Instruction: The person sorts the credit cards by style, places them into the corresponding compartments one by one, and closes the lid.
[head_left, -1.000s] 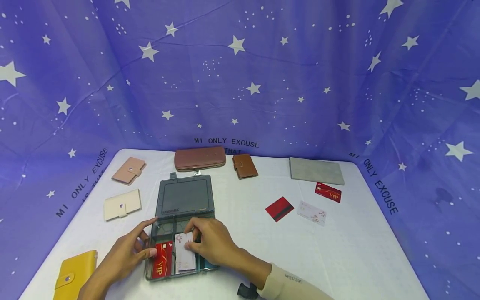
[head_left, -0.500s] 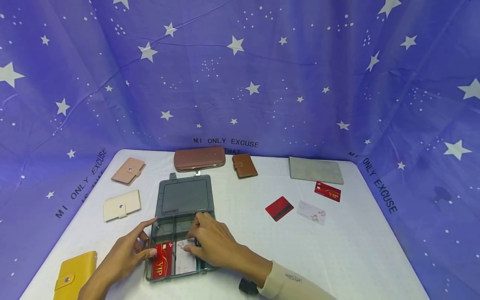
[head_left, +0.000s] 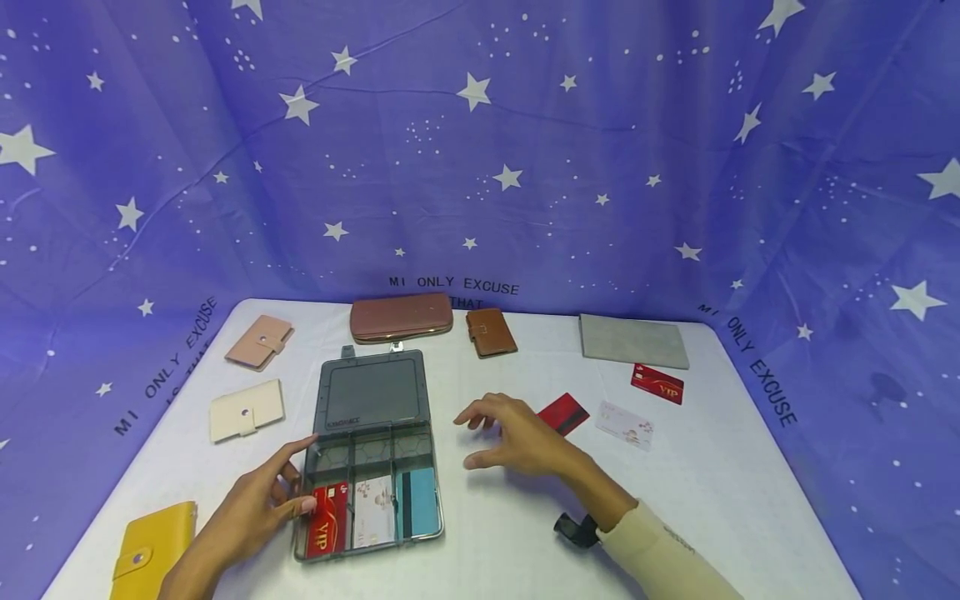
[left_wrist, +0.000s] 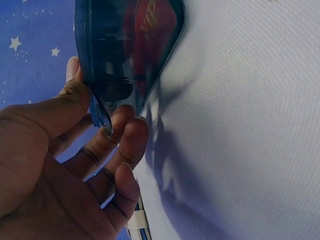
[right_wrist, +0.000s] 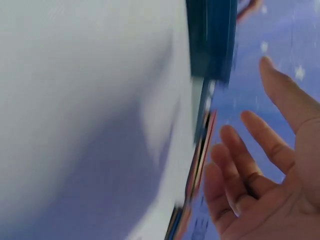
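Observation:
A grey see-through compartment box (head_left: 372, 452) lies with its lid (head_left: 372, 387) folded back. Its front compartments hold a red VIP card (head_left: 327, 521), a white flowered card (head_left: 374, 510) and a teal card with a black stripe (head_left: 424, 502). My left hand (head_left: 243, 508) grips the box's left wall, thumb on the rim and fingers outside; the left wrist view shows the same hold. Over the table between the box and a red striped card (head_left: 564, 414), my right hand (head_left: 521, 437) hovers with nothing in its spread fingers.
A white card (head_left: 625, 425) and another red VIP card (head_left: 657, 383) lie at the right. Along the back are a mauve wallet (head_left: 401, 317), a brown one (head_left: 492, 332) and a grey one (head_left: 633, 341). Pink (head_left: 259, 342), cream (head_left: 246, 410) and yellow (head_left: 153, 548) card holders line the left.
My right hand has let go of the white flowered card, now flat in the middle front compartment, and moved right, uncovering the teal card. My left hand stays on the box.

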